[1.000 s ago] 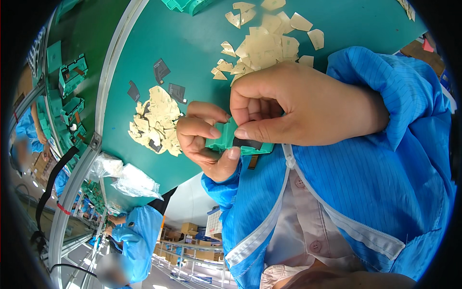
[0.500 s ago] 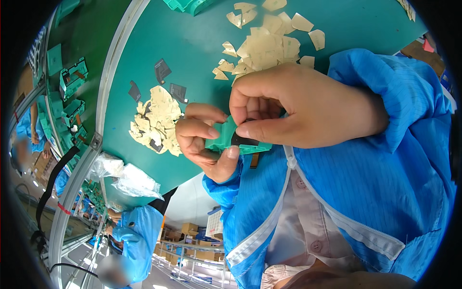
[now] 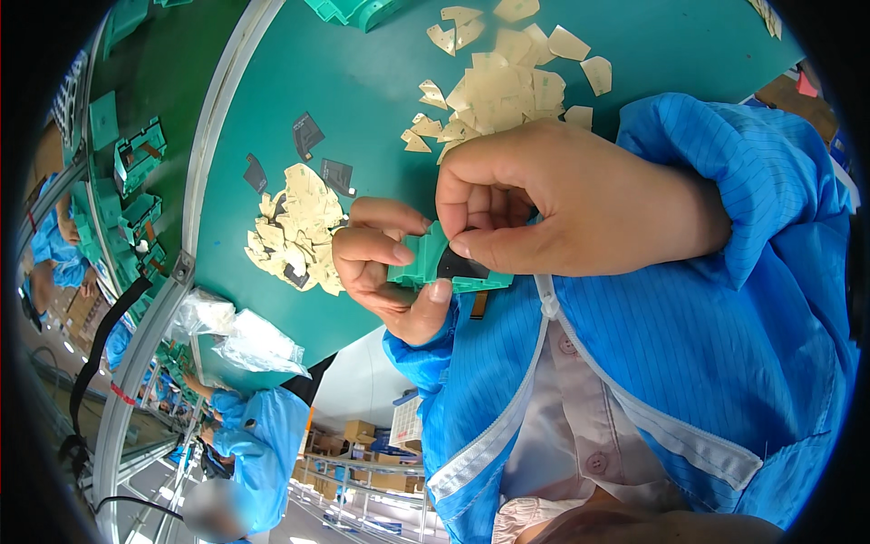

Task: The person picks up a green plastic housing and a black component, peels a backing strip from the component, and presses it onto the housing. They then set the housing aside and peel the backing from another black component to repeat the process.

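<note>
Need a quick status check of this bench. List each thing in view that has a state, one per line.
left hand: closed around the green plastic part, holding it from below.
right hand: fingertips pinched on top of the part.
green plastic part: held off the table between both hands, a dark piece on it.
beige paper pieces: loose, heaped in piles on the green table.
dark pieces: lying flat, separate.

Teal bench (image 3: 362, 82) w/ beige scrap piles (image 3: 299, 227), dark pcs (image 3: 308, 134).
</note>
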The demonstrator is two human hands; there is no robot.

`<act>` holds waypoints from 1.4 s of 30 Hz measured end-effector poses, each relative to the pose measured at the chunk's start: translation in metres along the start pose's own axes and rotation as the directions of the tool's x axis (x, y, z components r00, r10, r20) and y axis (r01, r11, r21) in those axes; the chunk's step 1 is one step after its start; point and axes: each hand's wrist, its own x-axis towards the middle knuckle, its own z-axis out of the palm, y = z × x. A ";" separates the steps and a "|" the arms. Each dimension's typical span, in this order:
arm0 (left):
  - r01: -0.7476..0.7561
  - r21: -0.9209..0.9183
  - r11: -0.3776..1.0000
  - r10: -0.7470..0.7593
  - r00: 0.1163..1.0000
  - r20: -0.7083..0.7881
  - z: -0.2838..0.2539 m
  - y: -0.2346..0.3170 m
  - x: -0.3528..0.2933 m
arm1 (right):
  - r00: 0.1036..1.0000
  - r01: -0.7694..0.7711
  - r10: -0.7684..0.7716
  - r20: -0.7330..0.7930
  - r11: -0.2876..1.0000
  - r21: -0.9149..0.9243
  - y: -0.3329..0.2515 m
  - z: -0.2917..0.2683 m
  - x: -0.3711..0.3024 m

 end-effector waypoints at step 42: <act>0.108 0.976 0.187 0.258 0.954 -0.155 -0.030 0.031 0.025 | 0.695 0.212 -0.710 -0.117 0.357 -0.910 -0.146 0.001 0.283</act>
